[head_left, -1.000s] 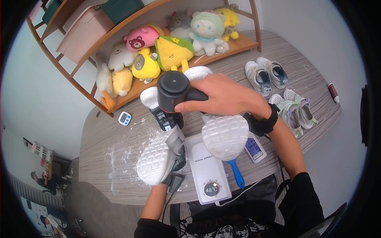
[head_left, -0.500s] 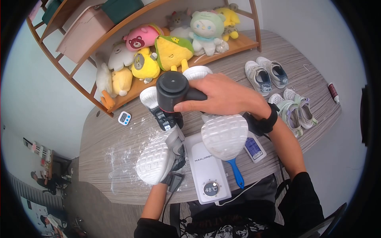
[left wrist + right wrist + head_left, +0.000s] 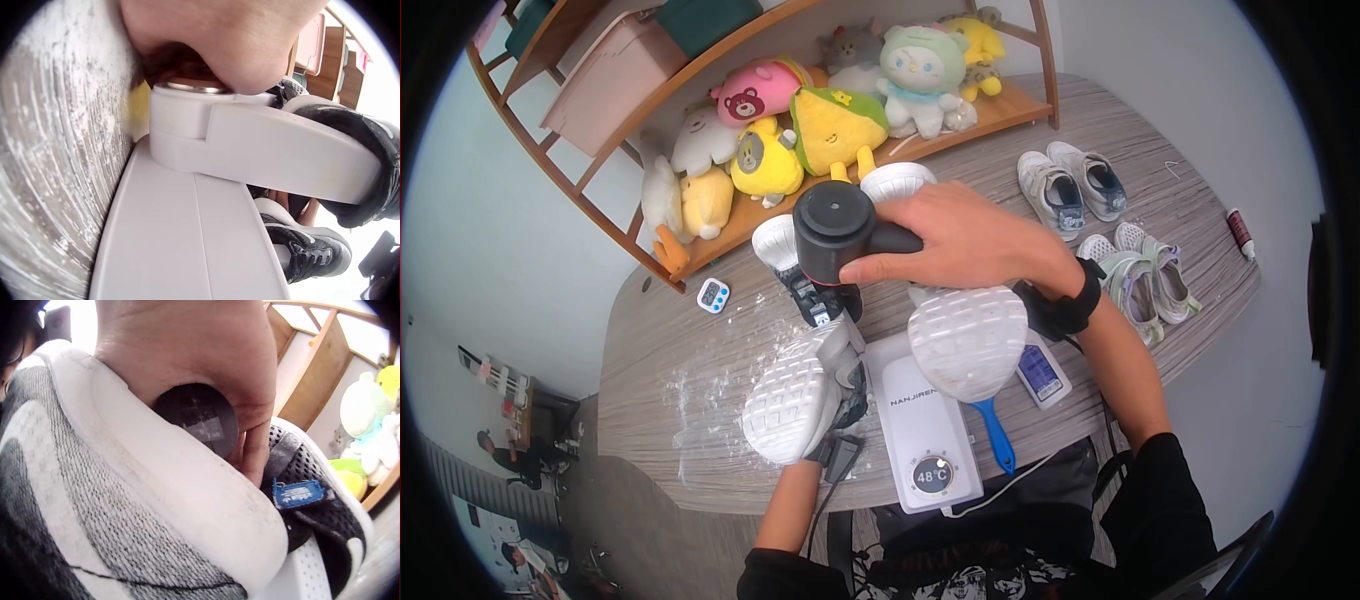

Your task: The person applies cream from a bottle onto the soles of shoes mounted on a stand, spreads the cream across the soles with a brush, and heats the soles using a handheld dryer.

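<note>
In my right hand (image 3: 960, 235) I grip the handle of a black hair dryer (image 3: 835, 232), its round head upright above the back-left shoe (image 3: 808, 290). The right wrist view shows the handle's dark round end (image 3: 199, 420) in the palm. Below stands a white shoe dryer (image 3: 915, 400) reading 48°C, with shoes on its arms. Two show ribbed white soles: front-left (image 3: 788, 405) and front-right (image 3: 968, 342). Another white sole (image 3: 897, 182) shows behind the right hand. My left hand (image 3: 219, 37) is at the dryer's arm joint (image 3: 181, 119); its fingers are hidden, so I cannot tell its hold.
White powder (image 3: 710, 400) streaks the left of the table. A timer (image 3: 714, 296) lies at the left edge. Two pairs of shoes (image 3: 1072, 190) stand at right, near a tube (image 3: 1240, 235). A blue-handled brush (image 3: 996, 440) and white bottle (image 3: 1043, 375) lie nearby. Plush toys (image 3: 835, 130) fill the shelf.
</note>
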`<act>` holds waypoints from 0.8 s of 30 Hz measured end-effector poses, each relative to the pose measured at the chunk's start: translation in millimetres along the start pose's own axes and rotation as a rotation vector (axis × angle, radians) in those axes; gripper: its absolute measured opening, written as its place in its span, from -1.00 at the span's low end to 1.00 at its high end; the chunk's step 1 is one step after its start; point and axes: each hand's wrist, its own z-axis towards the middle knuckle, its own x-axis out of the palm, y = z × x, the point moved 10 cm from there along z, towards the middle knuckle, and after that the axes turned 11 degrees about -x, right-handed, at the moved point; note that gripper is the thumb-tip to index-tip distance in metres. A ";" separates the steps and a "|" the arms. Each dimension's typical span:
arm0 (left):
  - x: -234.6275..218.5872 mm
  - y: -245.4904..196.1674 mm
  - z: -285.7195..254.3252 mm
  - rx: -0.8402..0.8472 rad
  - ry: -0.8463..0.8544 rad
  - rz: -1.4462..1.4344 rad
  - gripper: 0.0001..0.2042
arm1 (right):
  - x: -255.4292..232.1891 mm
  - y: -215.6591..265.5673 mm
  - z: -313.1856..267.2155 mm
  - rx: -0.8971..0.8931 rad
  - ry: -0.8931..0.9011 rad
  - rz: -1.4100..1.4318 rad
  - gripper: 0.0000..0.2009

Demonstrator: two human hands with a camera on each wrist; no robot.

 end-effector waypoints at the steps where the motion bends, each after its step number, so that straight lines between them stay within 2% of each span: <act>1: 0.0 0.1 -0.2 0.000 -0.002 0.001 -0.48 | -0.3 0.2 0.1 -0.011 -0.011 -0.006 -0.25; 18: 2.1 -4.7 -1.3 0.002 -0.027 0.029 -0.48 | 0.4 -1.2 -0.4 -0.003 -0.011 -0.001 -0.26; 24: 3.6 -7.4 -1.5 0.001 -0.036 0.039 -0.48 | -1.5 0.4 0.1 -0.051 -0.055 -0.016 -0.25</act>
